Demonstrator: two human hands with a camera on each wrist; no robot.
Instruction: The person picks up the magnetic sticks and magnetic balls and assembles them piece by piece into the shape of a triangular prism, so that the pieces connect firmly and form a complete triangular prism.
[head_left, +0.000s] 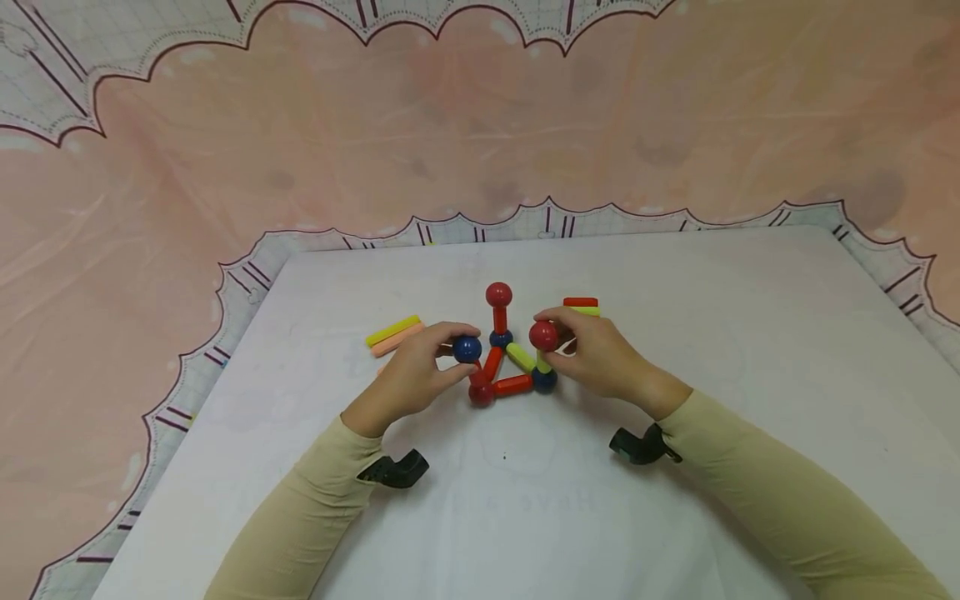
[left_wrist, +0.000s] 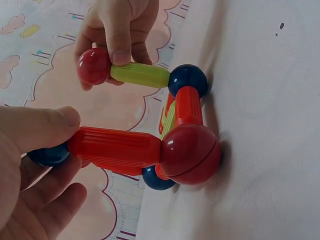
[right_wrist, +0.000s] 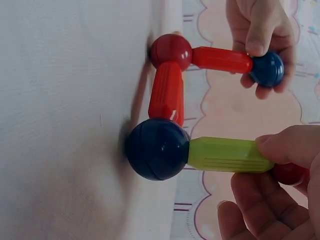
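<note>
A frame of toy sticks and balls stands on the white table, its base a triangle. My left hand [head_left: 405, 379] pinches the blue ball [head_left: 467, 349] and the top of an upright red stick [left_wrist: 117, 147], which rises from a red ball [head_left: 482, 393]. With thumb and fingers, my right hand [head_left: 603, 358] grips another red ball [head_left: 543, 336] at the top of an upright yellow-green stick [right_wrist: 225, 154]. Under that stick sits a blue ball [right_wrist: 157, 149]. At the back corner, a red stick [head_left: 500, 320] stands upright, untouched, with a red ball [head_left: 498, 294] on top.
Loose yellow and orange sticks [head_left: 393, 333] lie left of the frame, partly behind my left hand. Beyond my right hand lie a red stick [head_left: 581, 302] and a yellow-green one. A patterned pink cloth [head_left: 480, 125] borders the white table [head_left: 750, 333].
</note>
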